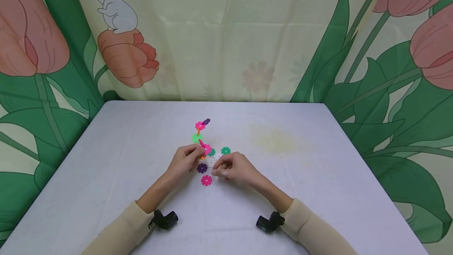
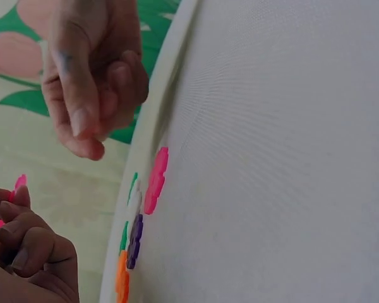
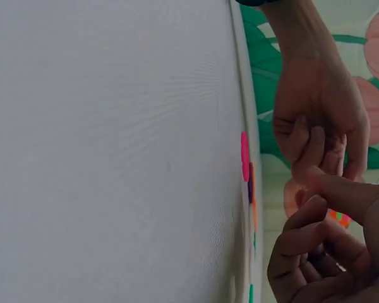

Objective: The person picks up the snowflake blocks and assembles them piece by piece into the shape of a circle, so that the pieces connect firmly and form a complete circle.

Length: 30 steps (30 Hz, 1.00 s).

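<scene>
My left hand (image 1: pixel 185 158) pinches a pink notched flower disc (image 1: pixel 207 149) between thumb and fingers. A chain of joined discs runs away from it: a bright green disc (image 1: pixel 196 138), an orange one set edge-on, another pink disc (image 1: pixel 199 125) and a dark purple disc (image 1: pixel 207 121) at the far end. In the left wrist view the held pink disc (image 2: pixel 20 182) is raised off the table. To the right, my right hand (image 1: pixel 235 167) hovers by the loose discs, fingers loosely bent. No piece shows between its thumb and index finger in the left wrist view.
Loose discs lie on the white-covered table (image 1: pixel 311 176): a pink one (image 1: pixel 206 180), a purple one (image 1: pixel 202 168), green ones (image 1: pixel 225 150), white ones (image 1: pixel 211 161) and an orange one. Behind stands a flower-printed cloth (image 1: pixel 219 50). Black wrist cameras (image 1: pixel 165 220) sit on both wrists.
</scene>
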Each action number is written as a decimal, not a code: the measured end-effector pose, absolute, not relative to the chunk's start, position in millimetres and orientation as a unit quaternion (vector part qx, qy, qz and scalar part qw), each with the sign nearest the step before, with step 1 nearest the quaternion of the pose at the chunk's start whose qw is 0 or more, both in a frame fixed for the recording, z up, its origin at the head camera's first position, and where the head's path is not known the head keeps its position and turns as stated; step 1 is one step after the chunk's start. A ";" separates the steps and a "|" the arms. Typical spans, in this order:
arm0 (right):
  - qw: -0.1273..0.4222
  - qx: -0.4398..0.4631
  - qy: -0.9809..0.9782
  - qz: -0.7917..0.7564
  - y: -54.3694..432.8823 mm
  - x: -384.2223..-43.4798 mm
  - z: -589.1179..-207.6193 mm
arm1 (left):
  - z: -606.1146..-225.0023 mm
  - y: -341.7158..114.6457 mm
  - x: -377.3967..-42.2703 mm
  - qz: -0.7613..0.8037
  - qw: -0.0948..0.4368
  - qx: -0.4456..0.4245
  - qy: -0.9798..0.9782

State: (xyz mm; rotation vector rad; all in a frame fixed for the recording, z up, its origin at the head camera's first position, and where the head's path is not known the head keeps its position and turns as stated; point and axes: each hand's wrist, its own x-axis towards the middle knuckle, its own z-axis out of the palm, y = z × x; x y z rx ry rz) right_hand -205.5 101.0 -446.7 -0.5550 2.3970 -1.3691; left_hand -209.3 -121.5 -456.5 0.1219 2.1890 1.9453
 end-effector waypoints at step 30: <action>0.146 -0.230 0.881 -0.386 85.7 -196.5 -453.6 | -456.0 -121.9 -208.6 0.670 0.125 0.060 0.729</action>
